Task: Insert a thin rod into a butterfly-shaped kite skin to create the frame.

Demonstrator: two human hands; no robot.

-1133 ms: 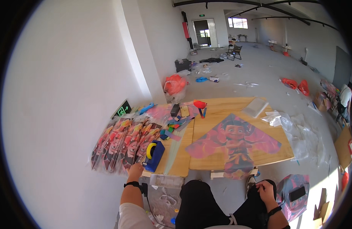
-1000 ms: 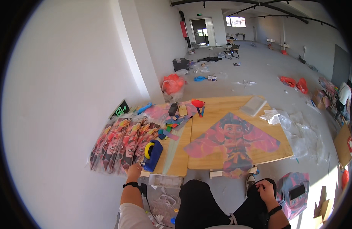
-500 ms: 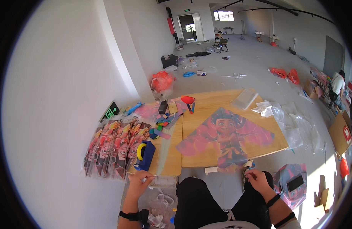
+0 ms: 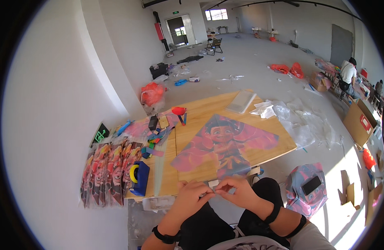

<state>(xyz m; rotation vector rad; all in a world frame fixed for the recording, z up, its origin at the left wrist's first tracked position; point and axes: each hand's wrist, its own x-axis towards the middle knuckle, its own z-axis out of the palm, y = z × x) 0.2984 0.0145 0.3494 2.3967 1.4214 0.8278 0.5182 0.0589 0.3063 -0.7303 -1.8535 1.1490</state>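
Note:
Over my lap, just off the table's front edge, my left hand and my right hand meet with fingertips pinched together. Whatever lies between them is too small to make out. Beyond them, a pink and purple kite with a printed cartoon figure is spread flat on the wooden table, its tail end reaching the front edge. To the left of my hands stands a blue tape dispenser with a yellow roll. Several plastic-wrapped printed kites lie side by side at the table's left.
Colourful strips and a black box lie on the table's left half. A clear plastic case sits at the back. Plastic wrap spills off the right side. A phone rests on printed fabric. A person sits far right.
My hands, apart before at left and right, have come together in the middle over my lap. The view has turned right, so the table appears farther left.

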